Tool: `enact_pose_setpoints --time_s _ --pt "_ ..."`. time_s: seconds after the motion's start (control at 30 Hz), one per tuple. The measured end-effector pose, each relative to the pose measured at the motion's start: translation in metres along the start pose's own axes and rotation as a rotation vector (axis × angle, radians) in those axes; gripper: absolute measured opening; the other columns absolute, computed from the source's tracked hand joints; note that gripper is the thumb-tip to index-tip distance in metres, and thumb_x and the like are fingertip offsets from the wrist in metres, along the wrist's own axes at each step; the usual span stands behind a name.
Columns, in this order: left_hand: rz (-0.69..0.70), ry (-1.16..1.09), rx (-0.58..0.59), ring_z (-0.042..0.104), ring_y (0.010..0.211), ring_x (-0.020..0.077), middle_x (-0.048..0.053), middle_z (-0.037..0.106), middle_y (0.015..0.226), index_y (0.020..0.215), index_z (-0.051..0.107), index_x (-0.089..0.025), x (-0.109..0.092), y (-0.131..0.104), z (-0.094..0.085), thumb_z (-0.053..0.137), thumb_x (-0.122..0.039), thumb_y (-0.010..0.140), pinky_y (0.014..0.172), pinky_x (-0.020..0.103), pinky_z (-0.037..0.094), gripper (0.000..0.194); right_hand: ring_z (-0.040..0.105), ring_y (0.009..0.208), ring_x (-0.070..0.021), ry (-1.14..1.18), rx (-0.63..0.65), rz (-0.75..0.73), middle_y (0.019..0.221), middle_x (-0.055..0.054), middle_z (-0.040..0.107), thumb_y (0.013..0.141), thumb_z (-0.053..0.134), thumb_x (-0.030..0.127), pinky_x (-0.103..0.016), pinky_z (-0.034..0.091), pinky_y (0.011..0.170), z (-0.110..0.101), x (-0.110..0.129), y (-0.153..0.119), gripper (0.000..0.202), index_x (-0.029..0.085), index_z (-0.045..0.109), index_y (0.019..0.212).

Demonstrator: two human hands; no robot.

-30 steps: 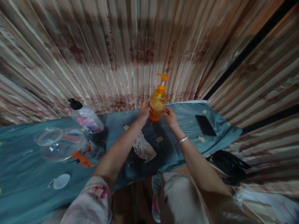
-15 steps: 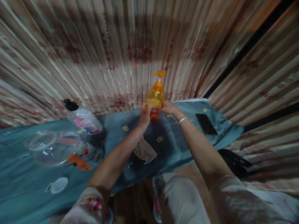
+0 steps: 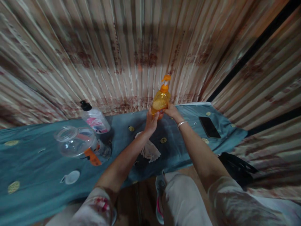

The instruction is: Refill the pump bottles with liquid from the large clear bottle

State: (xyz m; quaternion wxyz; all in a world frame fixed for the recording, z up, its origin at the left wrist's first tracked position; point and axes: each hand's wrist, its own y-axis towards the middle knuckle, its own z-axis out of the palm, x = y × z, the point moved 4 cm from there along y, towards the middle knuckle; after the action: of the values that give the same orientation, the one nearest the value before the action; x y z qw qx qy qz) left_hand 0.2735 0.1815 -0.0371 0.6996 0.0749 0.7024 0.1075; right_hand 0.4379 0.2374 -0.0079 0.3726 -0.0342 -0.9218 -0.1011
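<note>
A yellow-orange pump bottle (image 3: 161,99) with an orange pump head is held between both hands above the far side of the cloth-covered table. My left hand (image 3: 151,121) grips its lower left side, the thumb across the front. On the lower right side, my right hand (image 3: 172,112) is closed against the bottle; a bangle circles that wrist. The bottle leans with its top to the right, and its label is partly hidden. Below my left forearm a crumpled beige cloth (image 3: 150,151) lies on the table.
At left stand a clear pump bottle (image 3: 97,121) with a black top and a clear plastic jar (image 3: 77,146). A round white lid (image 3: 72,177) lies nearer the front. A black phone (image 3: 209,127) rests at right on the teal tablecloth (image 3: 35,163). Behind hangs a pleated curtain (image 3: 127,78).
The pump bottle has turned and tilted in my hands, its pump head now pointing more away and to the right. The view has shifted, so the things at left appear farther right.
</note>
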Motion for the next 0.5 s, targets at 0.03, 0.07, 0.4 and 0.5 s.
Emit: enact_pose_setpoints --time_s 0.03,0.07,0.4,0.5 --pt "-0.004 0.003 -0.007 0.067 0.116 0.0291 0.014 0.063 0.138 0.136 0.063 -0.019 -0.005 -0.01 -0.006 0.069 -0.038 0.099 0.095 0.051 0.06 0.042 0.076 0.101 -0.0266 -0.013 -0.017 0.02 0.11 -0.011 0.08 0.074 0.067 0.014 -0.038 0.06 0.093 -0.001 0.002 -0.009 0.045 0.013 0.071 0.119" --pt "-0.008 0.005 -0.01 0.067 0.116 0.0289 0.014 0.063 0.138 0.136 0.063 -0.019 -0.01 -0.021 -0.013 0.069 -0.038 0.099 0.095 0.051 0.06 0.042 0.076 0.102 -0.028 -0.027 -0.036 0.038 0.111 -0.014 0.08 0.077 0.066 0.015 -0.04 0.06 0.094 -0.002 0.004 -0.02 0.045 0.012 0.07 0.122" --pt "-0.135 -0.025 -0.017 0.053 0.146 0.0313 0.014 0.056 0.157 0.145 0.058 -0.025 -0.024 -0.16 -0.115 0.07 -0.042 0.094 0.12 0.051 0.042 0.056 0.078 0.102 -0.0293 0.012 0.045 -0.161 0.098 -0.013 0.081 0.092 0.061 0.02 -0.039 0.058 0.095 0.039 0.094 -0.113 0.021 0.019 0.077 0.105" --pt "-0.164 -0.048 -0.028 0.062 0.135 0.031 0.013 0.067 0.145 0.135 0.066 -0.025 -0.022 -0.171 -0.134 0.071 -0.047 0.091 0.117 0.052 0.045 0.05 0.079 0.095 -0.0255 0.086 0.165 -0.288 0.088 -0.007 0.081 0.094 0.062 0.023 -0.038 0.058 0.095 0.077 0.154 -0.109 0.016 0.021 0.078 0.093"
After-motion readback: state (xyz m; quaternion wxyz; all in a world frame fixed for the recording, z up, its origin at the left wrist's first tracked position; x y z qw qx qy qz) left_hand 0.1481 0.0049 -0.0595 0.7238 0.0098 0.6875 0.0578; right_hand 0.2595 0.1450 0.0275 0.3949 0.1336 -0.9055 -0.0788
